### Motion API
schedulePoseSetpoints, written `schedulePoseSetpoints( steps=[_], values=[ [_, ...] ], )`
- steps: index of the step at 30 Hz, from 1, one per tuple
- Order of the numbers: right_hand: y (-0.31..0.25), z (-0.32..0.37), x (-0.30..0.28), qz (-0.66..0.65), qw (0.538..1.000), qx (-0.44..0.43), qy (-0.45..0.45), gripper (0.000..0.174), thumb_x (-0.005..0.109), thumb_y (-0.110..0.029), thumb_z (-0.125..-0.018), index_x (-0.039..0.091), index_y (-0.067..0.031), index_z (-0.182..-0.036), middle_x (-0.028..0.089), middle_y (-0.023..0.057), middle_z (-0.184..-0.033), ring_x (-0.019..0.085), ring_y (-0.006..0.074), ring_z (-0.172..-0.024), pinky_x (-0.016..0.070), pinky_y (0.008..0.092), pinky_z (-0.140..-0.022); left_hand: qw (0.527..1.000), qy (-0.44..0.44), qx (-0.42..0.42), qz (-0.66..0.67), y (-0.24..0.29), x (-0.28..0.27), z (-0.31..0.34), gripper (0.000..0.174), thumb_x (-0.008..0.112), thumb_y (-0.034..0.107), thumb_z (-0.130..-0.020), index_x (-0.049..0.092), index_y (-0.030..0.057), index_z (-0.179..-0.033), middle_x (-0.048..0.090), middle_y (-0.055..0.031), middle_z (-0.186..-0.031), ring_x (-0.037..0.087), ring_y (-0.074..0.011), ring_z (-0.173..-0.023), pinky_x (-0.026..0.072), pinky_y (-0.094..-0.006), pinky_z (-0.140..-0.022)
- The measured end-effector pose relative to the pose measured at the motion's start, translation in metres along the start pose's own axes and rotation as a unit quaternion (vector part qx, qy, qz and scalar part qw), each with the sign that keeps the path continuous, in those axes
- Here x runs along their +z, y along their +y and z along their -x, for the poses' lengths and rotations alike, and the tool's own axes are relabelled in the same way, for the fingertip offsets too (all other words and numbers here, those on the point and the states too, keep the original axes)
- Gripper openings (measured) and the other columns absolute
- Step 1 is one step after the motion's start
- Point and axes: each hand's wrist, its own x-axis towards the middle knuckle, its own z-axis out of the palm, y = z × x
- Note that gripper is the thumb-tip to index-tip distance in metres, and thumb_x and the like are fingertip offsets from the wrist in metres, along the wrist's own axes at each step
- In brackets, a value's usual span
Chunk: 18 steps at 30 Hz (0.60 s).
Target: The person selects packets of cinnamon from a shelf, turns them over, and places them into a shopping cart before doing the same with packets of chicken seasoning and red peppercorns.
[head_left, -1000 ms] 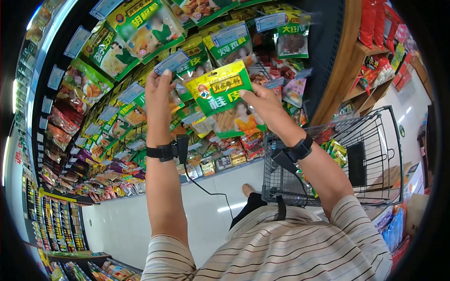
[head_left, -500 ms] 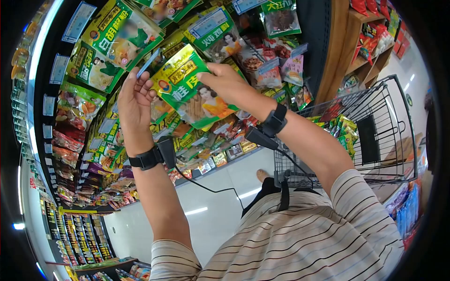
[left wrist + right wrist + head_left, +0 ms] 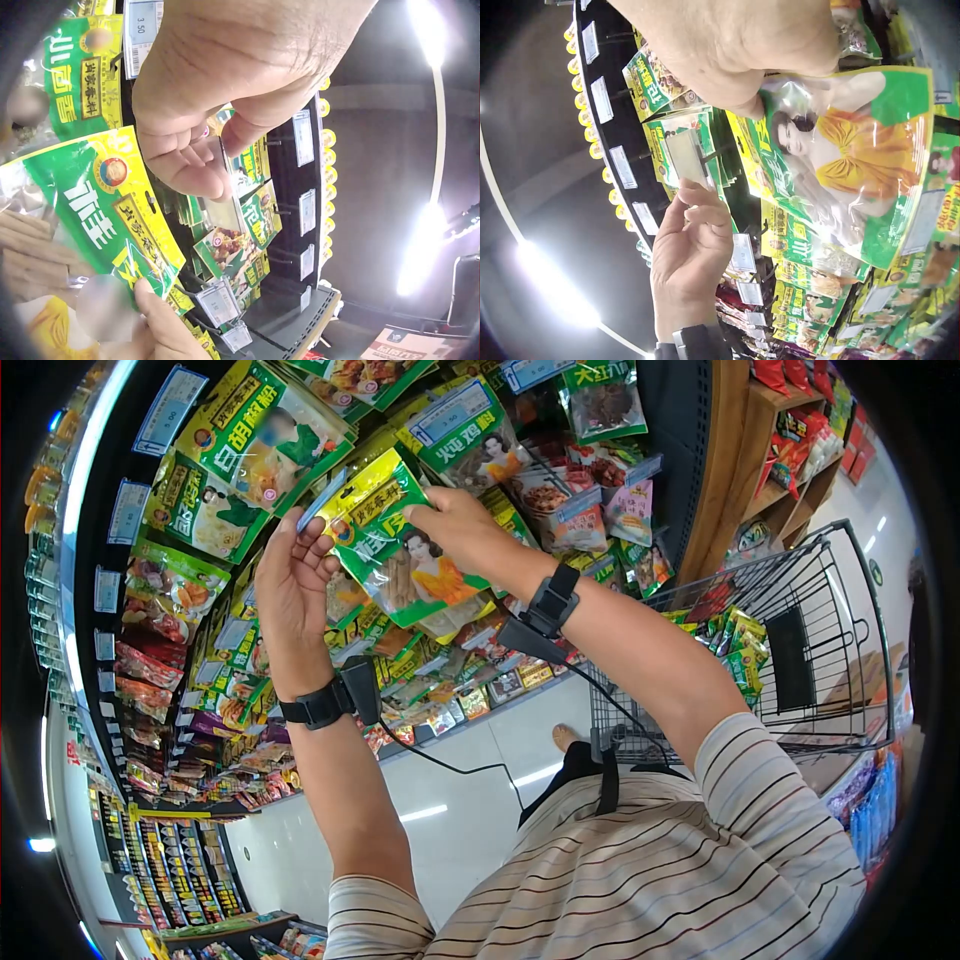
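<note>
Head view: the wall rack of hanging packets fills the upper left of the frame, with a wire cart at the right edge. Against the rack, the green packet slants from upper left to lower right, its top edge pinched between thumb and fingers of the right hand. Just left of that top corner, the left hand pinches a lifted price tag. Tag and packet corner sit just beside each other; whether they touch I cannot tell.
</note>
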Motion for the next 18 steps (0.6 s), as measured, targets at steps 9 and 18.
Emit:
schedulePoseSetpoints(
  steps=[9, 18],
  values=[
    [0.033, -0.042, 0.009, 0.053, 0.998, -0.014, 0.043, 0.035, 0.061, -0.027, -0.093, 0.064, 0.0045, -0.108, 0.067, 0.023, -0.087, 0.064, 0.0381, -0.082, 0.0475, 0.0451, -0.077, 1.0, 0.003, 0.014, -0.024, -0.003, 0.007, 0.005, 0.048, 0.058, 0.022, -0.1, 0.046, -0.0056, -0.137, 0.067, -0.0146, -0.104, 0.067, -0.0192, -0.085, 0.0565, -0.0306, -0.065],
    [0.07, -0.031, 0.003, 0.185, 0.974, -0.049, 0.117, 0.042, 0.059, -0.028, -0.089, 0.059, 0.003, -0.116, 0.065, 0.0274, -0.111, 0.061, 0.0429, -0.108, 0.0472, 0.0478, -0.095, 0.996, 0.003, 0.021, -0.092, -0.026, 0.002, 0.025, 0.05, 0.056, 0.03, -0.101, 0.044, 0.0019, -0.141, 0.061, -0.0199, -0.128, 0.064, -0.0268, -0.109, 0.0556, -0.0366, -0.086]
  ],
)
